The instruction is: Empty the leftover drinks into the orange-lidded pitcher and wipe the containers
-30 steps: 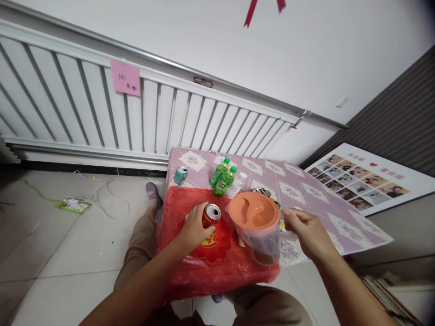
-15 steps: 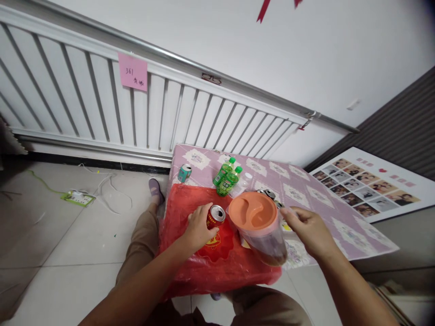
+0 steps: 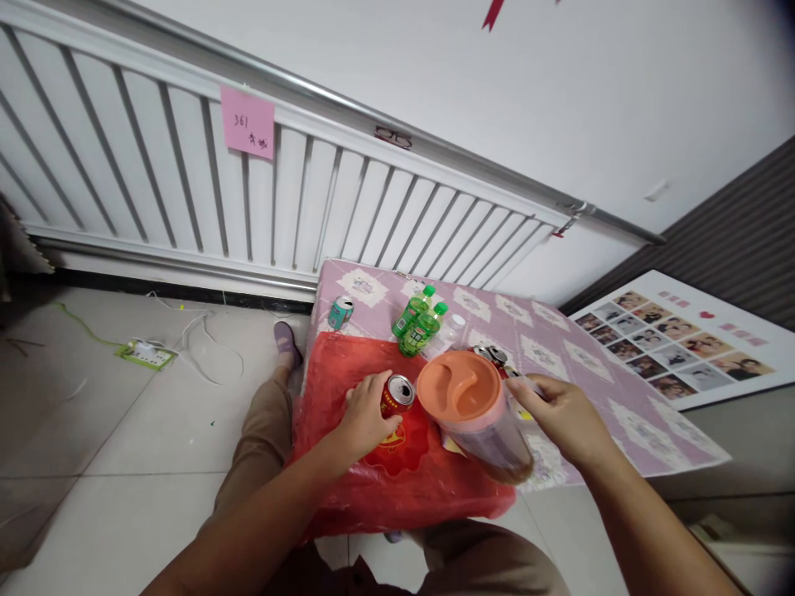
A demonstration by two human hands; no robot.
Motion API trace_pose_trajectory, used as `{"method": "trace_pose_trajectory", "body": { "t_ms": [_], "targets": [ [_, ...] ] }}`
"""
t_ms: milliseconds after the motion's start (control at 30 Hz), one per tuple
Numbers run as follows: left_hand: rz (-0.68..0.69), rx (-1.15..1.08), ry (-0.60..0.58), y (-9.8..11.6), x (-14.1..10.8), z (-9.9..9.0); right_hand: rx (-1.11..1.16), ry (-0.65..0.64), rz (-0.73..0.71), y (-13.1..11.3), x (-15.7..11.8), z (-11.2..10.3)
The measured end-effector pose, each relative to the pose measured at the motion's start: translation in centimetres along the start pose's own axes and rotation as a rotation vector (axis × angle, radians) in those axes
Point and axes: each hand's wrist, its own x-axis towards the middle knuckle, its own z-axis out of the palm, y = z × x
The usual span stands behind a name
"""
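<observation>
My left hand (image 3: 368, 416) is wrapped around a red drink can (image 3: 396, 396), which stands upright with its top opened. In my right hand (image 3: 562, 414) is the handle of a clear plastic pitcher (image 3: 490, 447) with an orange lid (image 3: 460, 386) and some brownish liquid in it. The pitcher tilts with its lid toward the can, close to the can's rim. Beneath the can lies a red scalloped tray (image 3: 401, 459) with a yellow print, on a red plastic covering (image 3: 335, 372). I cannot see any liquid flowing.
Two green bottles (image 3: 417, 324), a clear bottle (image 3: 448, 333) and several cans (image 3: 495, 355) stand beyond the pitcher. A teal can (image 3: 340, 312) is at the far left of the patterned tablecloth (image 3: 478, 305). A radiator (image 3: 291, 199) runs behind; a power strip (image 3: 146, 353) lies on the floor.
The pitcher has tipped slightly further toward the can, its base swinging a little to the right. My left hand still holds the can. The view has shifted slightly.
</observation>
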Motion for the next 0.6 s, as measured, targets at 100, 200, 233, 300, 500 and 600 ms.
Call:
{"method": "trace_pose_trajectory", "body": {
  "t_ms": [100, 200, 233, 300, 500, 600],
  "targets": [
    [0.002, 0.005, -0.003, -0.13, -0.02, 0.1, -0.028, -0.02, -0.002, 0.21, 0.24, 0.12],
    [0.0, 0.011, -0.008, -0.2, -0.04, 0.14, -0.066, -0.036, -0.004, 0.16, 0.47, 0.21],
    [-0.002, 0.013, -0.009, -0.22, -0.04, 0.16, -0.079, -0.04, -0.002, 0.13, 0.54, 0.22],
    [-0.005, 0.014, -0.01, -0.26, -0.03, 0.18, -0.097, -0.047, 0.005, 0.11, 0.65, 0.24],
    [-0.007, 0.018, -0.017, -0.39, -0.03, 0.25, -0.113, -0.059, 0.002, 0.31, 0.87, 0.31],
    [-0.01, 0.01, -0.018, -0.41, -0.06, 0.27, -0.112, -0.057, 0.0, 0.05, 0.88, 0.4]
  ]
}}
